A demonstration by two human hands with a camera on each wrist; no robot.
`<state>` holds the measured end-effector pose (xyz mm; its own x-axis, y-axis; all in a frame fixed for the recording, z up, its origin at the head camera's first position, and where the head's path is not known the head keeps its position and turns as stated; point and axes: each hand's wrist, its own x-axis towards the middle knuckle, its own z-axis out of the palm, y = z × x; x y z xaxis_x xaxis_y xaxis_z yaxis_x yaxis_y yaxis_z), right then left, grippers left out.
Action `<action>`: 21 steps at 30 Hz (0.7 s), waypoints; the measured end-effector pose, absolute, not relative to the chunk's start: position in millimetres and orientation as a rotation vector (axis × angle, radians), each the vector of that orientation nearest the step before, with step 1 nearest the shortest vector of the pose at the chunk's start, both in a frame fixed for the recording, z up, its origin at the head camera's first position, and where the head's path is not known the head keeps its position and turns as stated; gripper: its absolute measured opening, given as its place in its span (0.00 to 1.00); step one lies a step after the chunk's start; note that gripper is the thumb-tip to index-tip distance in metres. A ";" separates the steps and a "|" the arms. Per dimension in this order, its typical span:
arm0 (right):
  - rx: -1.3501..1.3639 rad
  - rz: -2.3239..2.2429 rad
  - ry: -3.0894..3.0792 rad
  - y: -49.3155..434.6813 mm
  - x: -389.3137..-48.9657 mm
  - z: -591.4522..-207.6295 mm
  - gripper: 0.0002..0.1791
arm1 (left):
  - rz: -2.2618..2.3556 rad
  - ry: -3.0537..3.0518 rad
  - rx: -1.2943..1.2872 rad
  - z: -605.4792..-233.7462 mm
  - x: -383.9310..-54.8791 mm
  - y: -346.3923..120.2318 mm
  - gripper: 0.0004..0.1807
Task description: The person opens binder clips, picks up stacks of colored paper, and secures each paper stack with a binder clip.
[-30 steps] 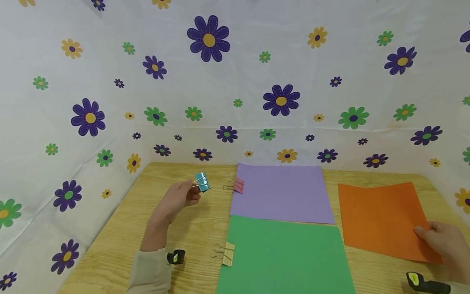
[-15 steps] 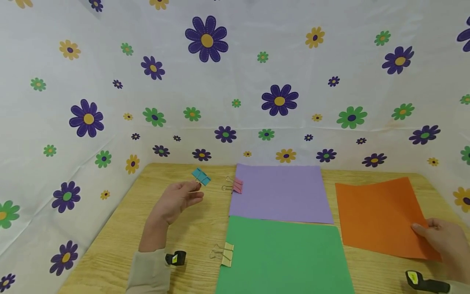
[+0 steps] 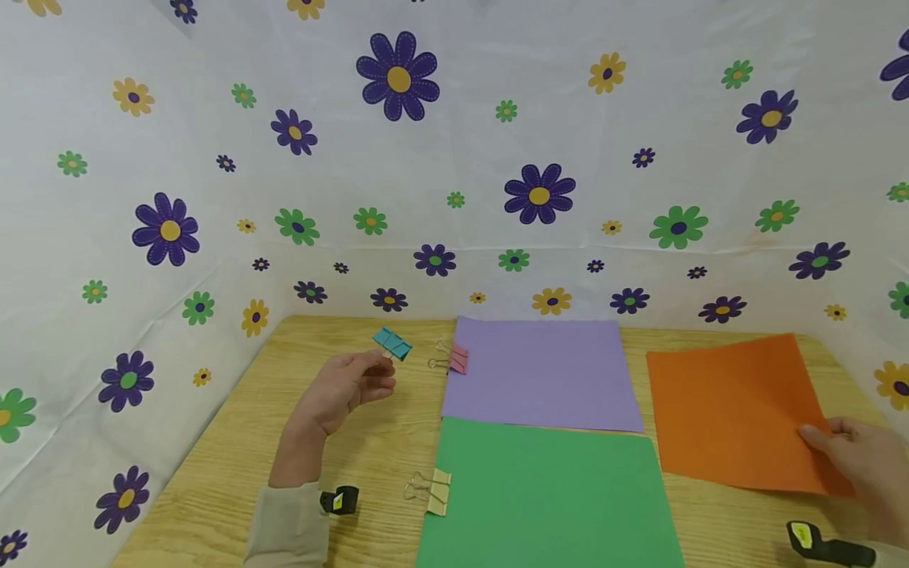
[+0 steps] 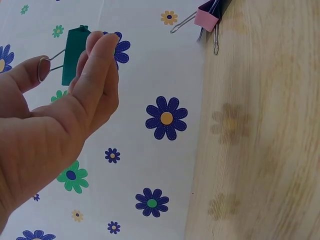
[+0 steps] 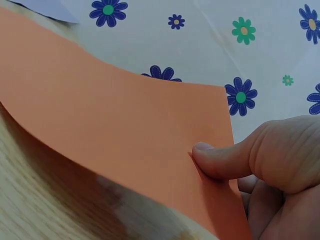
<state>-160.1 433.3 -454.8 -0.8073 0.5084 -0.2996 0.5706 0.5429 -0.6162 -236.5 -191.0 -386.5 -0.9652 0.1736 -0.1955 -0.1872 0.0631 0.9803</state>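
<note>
Between thumb and fingers, my left hand [image 3: 341,388] pinches a teal binder clip [image 3: 392,343] above the table's left part. In the left wrist view the thumb lies against a wire handle of that clip [image 4: 73,56], and the fingers stand on its other side. At the right, my right hand [image 3: 855,456] grips an orange sheet of paper [image 3: 731,410] by its right edge, thumb on top. The right wrist view has this sheet [image 5: 130,120] bowed and lifted off the table at the held side.
A purple sheet [image 3: 543,375] with a pink binder clip [image 3: 458,359] on its left edge lies at the back. Nearer lies a green sheet [image 3: 554,497] with a yellow binder clip [image 3: 439,491] on its left edge. Flowered cloth [image 3: 469,142] walls the wooden table [image 3: 263,418].
The teal clip has turned in my left fingers, so its body now tilts differently. My right hand has raised the orange sheet's far right corner a little.
</note>
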 end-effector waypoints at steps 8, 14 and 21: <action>0.854 -1.208 2.754 435.0 -163.0 -452.7 0.30 | 1.971 2.100 0.007 -385.2 -235.6 -190.3 0.25; 0.824 -1.191 2.779 429.4 -160.8 -446.7 0.32 | 1.998 2.102 0.005 -383.7 -235.0 -190.4 0.27; 0.744 -1.197 2.811 426.3 -158.2 -438.9 0.30 | 2.030 2.083 0.011 -384.3 -235.1 -191.7 0.28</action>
<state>-158.2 426.3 -438.9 -0.8880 0.4243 -0.1775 0.4219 0.5981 -0.6813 -235.1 -191.7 -384.3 -0.9729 0.1666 -0.1605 -0.1562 0.0391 0.9870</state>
